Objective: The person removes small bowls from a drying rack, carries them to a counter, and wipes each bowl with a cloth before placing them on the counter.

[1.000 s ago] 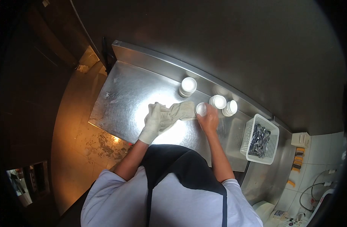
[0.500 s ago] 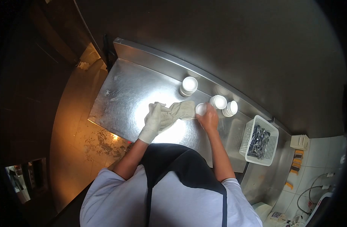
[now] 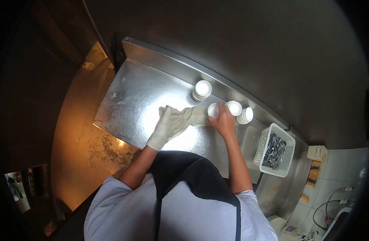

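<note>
My left hand (image 3: 164, 125), in a pale glove, is closed on a greyish-beige cloth (image 3: 194, 115) that stretches over the steel counter toward the right. My right hand (image 3: 223, 123) is bare and grips a small white bowl (image 3: 212, 110) by its side, at the cloth's right end. Whether the bowl touches the cloth cannot be made out. Behind the cloth stands a stack of small white bowls (image 3: 203, 88). Just beyond my right hand are two more stacks, one white stack (image 3: 234, 108) partly behind the fingers and another white stack (image 3: 246, 115) to its right.
A white perforated basket (image 3: 289, 154) of metal cutlery stands at the right. The steel counter (image 3: 132, 88) has a raised back edge (image 3: 168, 57) against a dark wall. Lower left, the floor (image 3: 86, 160) shows dark marks. Yellow-and-dark objects (image 3: 313, 174) lie near white tiles.
My right hand and the small bowl have shifted slightly away from my body. My left hand keeps hold of the cloth in nearly the same place.
</note>
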Tool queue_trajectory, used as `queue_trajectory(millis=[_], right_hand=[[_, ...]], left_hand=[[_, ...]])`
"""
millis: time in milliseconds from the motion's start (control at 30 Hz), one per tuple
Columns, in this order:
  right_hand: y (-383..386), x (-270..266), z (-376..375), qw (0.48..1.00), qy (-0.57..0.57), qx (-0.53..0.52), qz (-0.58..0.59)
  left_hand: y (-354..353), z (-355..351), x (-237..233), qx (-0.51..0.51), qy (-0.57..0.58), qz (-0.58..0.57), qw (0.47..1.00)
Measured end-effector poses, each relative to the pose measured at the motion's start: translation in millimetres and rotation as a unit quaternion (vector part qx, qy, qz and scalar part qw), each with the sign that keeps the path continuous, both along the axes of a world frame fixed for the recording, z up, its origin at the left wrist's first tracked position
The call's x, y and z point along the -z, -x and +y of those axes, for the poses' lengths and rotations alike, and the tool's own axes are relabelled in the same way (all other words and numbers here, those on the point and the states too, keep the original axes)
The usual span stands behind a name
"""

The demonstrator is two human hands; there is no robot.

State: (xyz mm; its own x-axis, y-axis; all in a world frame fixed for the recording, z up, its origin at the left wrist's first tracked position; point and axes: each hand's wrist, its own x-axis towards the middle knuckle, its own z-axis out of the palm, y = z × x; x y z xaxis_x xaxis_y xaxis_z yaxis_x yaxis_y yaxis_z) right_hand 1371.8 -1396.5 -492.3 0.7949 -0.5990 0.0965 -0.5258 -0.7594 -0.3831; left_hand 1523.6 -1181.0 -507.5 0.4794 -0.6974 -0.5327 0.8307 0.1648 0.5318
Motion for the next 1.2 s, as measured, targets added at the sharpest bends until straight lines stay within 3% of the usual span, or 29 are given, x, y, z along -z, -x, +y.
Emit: queue_trajectory(millis=[33,133,233,300,400,433,467,500,533,600,633,700,800,867,933,1000,1067,1100,1133,1200], right_hand=[[-5.1,-10.0,10.4,0.999,-0.012,-0.015,-0.028],[-31.4,-64.9,51.8,0.965,-0.237,-0.107,-0.022],[-44.9,-53.6,55.6,0.963,-0.242,-0.118,-0.015],[-45.1,-2.0,50.0,0.990,-0.103,-0.098,-0.023],[-31.4,39.1,65.0,0.985,0.055,-0.159,0.023],[-23.7,46.3,74.1,0.975,0.099,-0.195,0.048],[-18.3,49.5,82.8,0.979,0.031,-0.192,0.055],[-14.9,50.8,90.3,0.979,-0.035,-0.190,0.063],[-13.1,52.3,95.6,0.974,-0.102,-0.188,0.072],[-14.8,43.3,101.3,0.973,-0.168,-0.161,-0.013],[-19.6,33.4,100.7,0.967,-0.195,-0.152,-0.055],[-31.8,-5.1,105.3,0.952,-0.222,-0.156,-0.141],[-52.2,-68.9,122.9,0.945,-0.036,-0.253,-0.204],[-65.6,-81.4,128.2,0.912,0.085,-0.346,-0.205],[-62.7,-69.2,125.9,0.931,0.108,-0.290,-0.195],[-59.1,-67.2,127.6,0.960,0.078,-0.227,-0.141],[-57.7,-68.2,129.5,0.978,-0.064,-0.175,-0.090],[-59.2,-70.8,128.6,0.978,-0.132,-0.144,-0.067],[-60.8,-72.8,126.5,0.973,-0.199,-0.110,-0.045],[-56.1,-72.7,129.1,0.970,-0.179,-0.119,-0.113]], left_hand=[[1.8,-0.5,11.1,-0.013,0.063,0.037,0.997],[-6.6,6.6,-36.3,0.078,0.159,0.067,0.982],[-2.8,14.4,-33.6,0.009,0.117,-0.142,0.983],[-15.7,18.6,-0.6,0.001,0.066,-0.346,0.936],[-51.6,46.8,-22.7,-0.043,0.179,-0.081,0.980],[-57.2,56.9,-33.7,-0.086,0.187,-0.048,0.977],[-62.3,66.1,-39.2,-0.130,0.194,-0.014,0.972],[-69.3,75.9,-30.9,-0.153,0.092,-0.193,0.965],[-75.7,86.2,-14.2,-0.170,-0.017,-0.362,0.916],[-83.2,94.1,26.3,-0.208,-0.025,-0.393,0.896],[-90.7,91.8,51.1,-0.232,0.083,-0.261,0.933],[-86.5,88.3,44.3,-0.222,0.164,-0.134,0.952],[-33.0,50.2,-50.9,-0.126,0.136,-0.074,0.980],[-13.8,30.2,-82.7,-0.057,0.174,0.078,0.980],[9.2,14.7,-92.1,-0.103,0.151,-0.026,0.983],[10.3,13.2,-103.1,-0.097,0.095,-0.224,0.965],[4.4,21.4,-112.3,-0.016,-0.009,-0.489,0.872],[1.3,21.2,-103.2,-0.033,0.010,-0.574,0.818],[1.5,16.4,-92.8,-0.025,0.015,-0.498,0.867],[6.5,9.5,-84.8,-0.005,0.023,-0.331,0.943]])
